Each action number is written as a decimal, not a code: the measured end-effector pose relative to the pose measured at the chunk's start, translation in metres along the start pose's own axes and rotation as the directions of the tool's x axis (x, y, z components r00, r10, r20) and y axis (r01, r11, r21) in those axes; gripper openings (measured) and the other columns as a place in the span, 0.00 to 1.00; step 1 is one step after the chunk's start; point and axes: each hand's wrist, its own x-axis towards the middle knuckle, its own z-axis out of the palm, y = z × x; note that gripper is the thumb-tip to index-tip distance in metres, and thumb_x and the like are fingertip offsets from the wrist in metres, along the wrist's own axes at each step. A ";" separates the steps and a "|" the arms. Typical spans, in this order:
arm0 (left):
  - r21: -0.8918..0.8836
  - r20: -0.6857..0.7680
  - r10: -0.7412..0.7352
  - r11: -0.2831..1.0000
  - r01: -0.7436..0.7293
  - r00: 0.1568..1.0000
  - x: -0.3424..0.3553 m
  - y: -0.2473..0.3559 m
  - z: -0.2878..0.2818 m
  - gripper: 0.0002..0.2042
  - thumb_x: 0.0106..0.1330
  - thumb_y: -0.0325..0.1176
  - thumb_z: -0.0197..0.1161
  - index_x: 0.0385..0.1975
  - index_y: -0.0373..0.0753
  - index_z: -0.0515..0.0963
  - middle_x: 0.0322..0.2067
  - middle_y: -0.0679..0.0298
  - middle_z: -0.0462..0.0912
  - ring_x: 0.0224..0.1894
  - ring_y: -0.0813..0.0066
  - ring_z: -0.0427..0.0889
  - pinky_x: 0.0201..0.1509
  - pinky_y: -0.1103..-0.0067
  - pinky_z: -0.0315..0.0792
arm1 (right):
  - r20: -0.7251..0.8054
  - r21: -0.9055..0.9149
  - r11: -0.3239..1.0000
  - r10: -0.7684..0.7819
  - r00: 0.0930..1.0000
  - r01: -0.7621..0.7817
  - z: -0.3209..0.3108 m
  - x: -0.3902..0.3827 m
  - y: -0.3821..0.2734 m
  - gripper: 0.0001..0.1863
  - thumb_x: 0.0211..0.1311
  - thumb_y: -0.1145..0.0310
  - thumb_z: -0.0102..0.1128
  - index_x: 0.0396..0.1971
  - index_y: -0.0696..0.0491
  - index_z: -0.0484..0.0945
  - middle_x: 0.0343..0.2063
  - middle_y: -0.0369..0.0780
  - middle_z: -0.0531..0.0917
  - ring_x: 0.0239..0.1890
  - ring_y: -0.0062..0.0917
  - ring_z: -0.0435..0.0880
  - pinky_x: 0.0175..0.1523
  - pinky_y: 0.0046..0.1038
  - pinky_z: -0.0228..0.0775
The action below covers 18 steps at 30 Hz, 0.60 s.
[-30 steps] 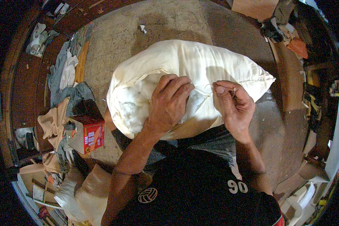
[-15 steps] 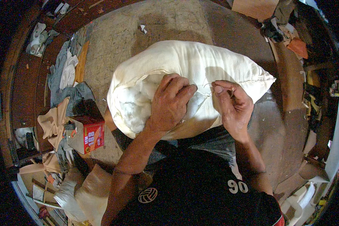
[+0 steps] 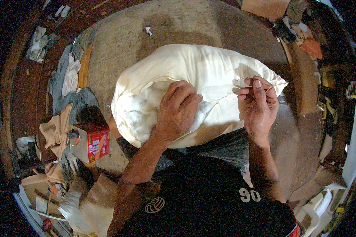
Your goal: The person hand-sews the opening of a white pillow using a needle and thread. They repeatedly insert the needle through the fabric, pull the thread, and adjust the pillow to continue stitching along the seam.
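Note:
A plump cream cloth cushion [image 3: 213,67] lies across my lap, its left part gaping over white fluffy stuffing [image 3: 140,108]. My left hand [image 3: 178,110] is closed on the edge of that opening, its bent fingers covering part of the stuffing. A stitched seam runs from near those fingers toward the pointed right corner. Over the right part of the cushion, my right hand [image 3: 260,106] is closed in a pinch, palm turned partly up. Between its thumb and fingers is a thin curved needle [image 3: 240,80]. Any thread is too fine to make out clearly.
A red and silver square tin [image 3: 97,142] stands at the left beside tan cloth scraps [image 3: 55,126]. Grey cloth [image 3: 77,100] lies beyond it. Stuffed pale bags [image 3: 95,201] sit at the lower left. A white scrap [image 3: 148,31] is on the worn floor ahead.
My right hand has moved right, away from the seam, and turned its palm more upward, still pinching the needle. My left hand has stayed nearly in place on the opening's edge.

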 end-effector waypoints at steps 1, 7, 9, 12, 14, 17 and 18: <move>-0.003 -0.010 0.005 1.000 -0.005 1.000 0.001 0.000 0.000 0.08 0.49 0.23 0.65 0.31 0.37 0.80 0.35 0.60 0.78 0.46 0.57 0.79 0.53 0.67 0.76 | -0.009 -0.026 1.000 -0.016 1.000 0.016 -0.002 0.001 0.001 0.12 0.74 0.67 0.59 0.47 0.59 0.79 0.39 0.45 0.87 0.30 0.24 0.86 0.36 0.25 0.79; -0.008 -0.031 0.022 1.000 -0.022 0.999 0.003 0.001 0.004 0.08 0.48 0.23 0.66 0.30 0.38 0.80 0.36 0.60 0.78 0.45 0.58 0.80 0.51 0.66 0.77 | 0.009 0.140 0.990 -0.006 1.000 0.005 -0.011 0.007 0.002 0.10 0.74 0.67 0.58 0.46 0.58 0.79 0.39 0.43 0.87 0.29 0.21 0.86 0.35 0.25 0.80; 0.003 -0.012 0.027 1.000 -0.027 1.000 0.004 0.001 0.004 0.08 0.48 0.24 0.66 0.29 0.38 0.80 0.36 0.60 0.78 0.44 0.58 0.80 0.50 0.67 0.77 | -0.006 0.181 0.983 0.041 0.999 -0.039 -0.013 0.009 -0.002 0.09 0.74 0.68 0.57 0.46 0.57 0.79 0.39 0.42 0.87 0.29 0.21 0.85 0.35 0.24 0.80; -0.005 -0.004 0.043 0.999 -0.043 0.999 0.000 -0.002 0.006 0.08 0.48 0.24 0.66 0.30 0.38 0.80 0.36 0.60 0.78 0.43 0.59 0.80 0.49 0.67 0.77 | -0.013 0.229 0.970 0.083 0.996 -0.078 -0.018 0.012 -0.004 0.09 0.75 0.67 0.57 0.46 0.57 0.80 0.38 0.42 0.87 0.29 0.21 0.85 0.34 0.24 0.80; 0.005 0.005 0.040 0.999 -0.040 0.999 0.000 -0.002 0.005 0.09 0.48 0.24 0.66 0.30 0.38 0.80 0.36 0.61 0.78 0.42 0.59 0.80 0.49 0.67 0.77 | -0.001 0.258 0.962 0.097 0.995 -0.093 -0.021 0.014 -0.003 0.10 0.74 0.67 0.57 0.47 0.57 0.79 0.39 0.42 0.87 0.29 0.21 0.85 0.34 0.25 0.80; 0.004 0.013 0.039 0.999 -0.039 0.999 0.001 -0.001 0.005 0.09 0.49 0.24 0.66 0.31 0.38 0.80 0.36 0.60 0.78 0.42 0.58 0.80 0.48 0.67 0.77 | 0.030 0.272 0.957 0.099 0.995 -0.103 -0.025 0.015 -0.002 0.10 0.74 0.67 0.57 0.48 0.57 0.79 0.40 0.43 0.87 0.29 0.21 0.85 0.34 0.25 0.80; 0.001 0.016 0.038 0.999 -0.038 0.999 0.001 -0.001 0.004 0.09 0.49 0.24 0.66 0.32 0.38 0.80 0.36 0.60 0.78 0.42 0.58 0.80 0.48 0.67 0.78 | 0.037 0.257 0.961 0.096 0.995 -0.102 -0.025 0.015 -0.002 0.10 0.74 0.67 0.57 0.48 0.57 0.79 0.40 0.43 0.87 0.29 0.21 0.85 0.34 0.25 0.80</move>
